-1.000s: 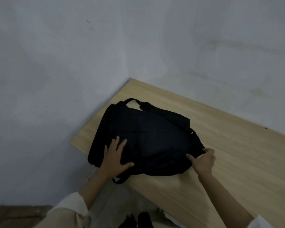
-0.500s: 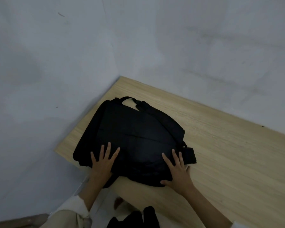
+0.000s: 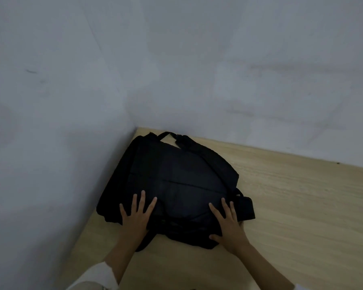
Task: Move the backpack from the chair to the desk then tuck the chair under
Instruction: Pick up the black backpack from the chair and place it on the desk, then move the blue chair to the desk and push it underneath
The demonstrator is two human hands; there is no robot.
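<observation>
I am pressing both flat, spread hands, left hand and right hand, unclamped, on the backpack, its long axis running toward 11 o'clock into the desk corner.

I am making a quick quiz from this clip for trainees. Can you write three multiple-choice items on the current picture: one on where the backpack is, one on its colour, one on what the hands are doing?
1. Where does the backpack lie?
A. On the desk, in the corner by the walls
B. On a chair
C. On the floor

2. What colour is the backpack?
A. Red
B. Black
C. White

3. What are the left hand and right hand doing?
A. Both lifting it by the top loop
B. One holds it, one hangs free
C. Both lie flat on it with fingers spread

Answers:
1 A, since it rests on the wooden top next to where the two walls meet.
2 B, as the whole bag is dark black.
3 C, because both palms rest on its near end with open fingers.
</observation>
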